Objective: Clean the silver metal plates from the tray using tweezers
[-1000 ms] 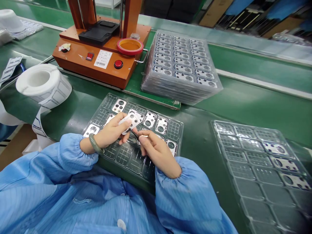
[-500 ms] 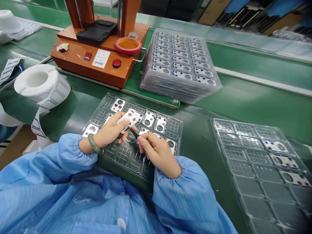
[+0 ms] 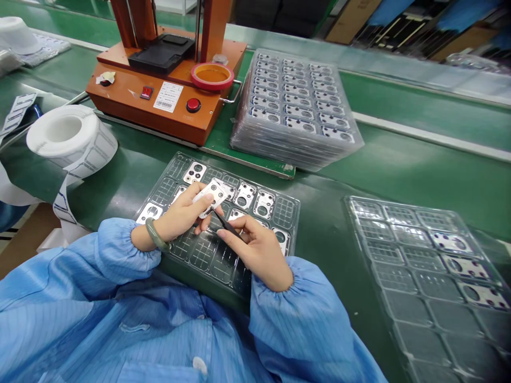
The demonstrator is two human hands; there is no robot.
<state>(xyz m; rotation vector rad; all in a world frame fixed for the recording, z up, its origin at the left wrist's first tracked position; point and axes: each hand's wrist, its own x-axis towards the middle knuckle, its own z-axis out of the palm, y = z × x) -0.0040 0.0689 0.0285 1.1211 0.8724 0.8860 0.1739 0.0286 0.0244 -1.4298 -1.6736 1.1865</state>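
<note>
My left hand, with a green bangle at its wrist, pinches a white and silver plate with round holes. Black tweezers are gripped in my right hand, and their tip is at the lower edge of that plate. Both hands are over a clear compartment tray, where several similar plates lie in some compartments. Part of the tray is hidden behind my hands and sleeves.
An orange press with a red tape ring stands behind the tray. To its right rises a stack of filled trays. A label roll is at left, another clear tray at right.
My right hand has changed its hold on the tweezers; the fingers are more extended and more of the tweezers shows. My left hand still holds the plate in nearly the same place.
</note>
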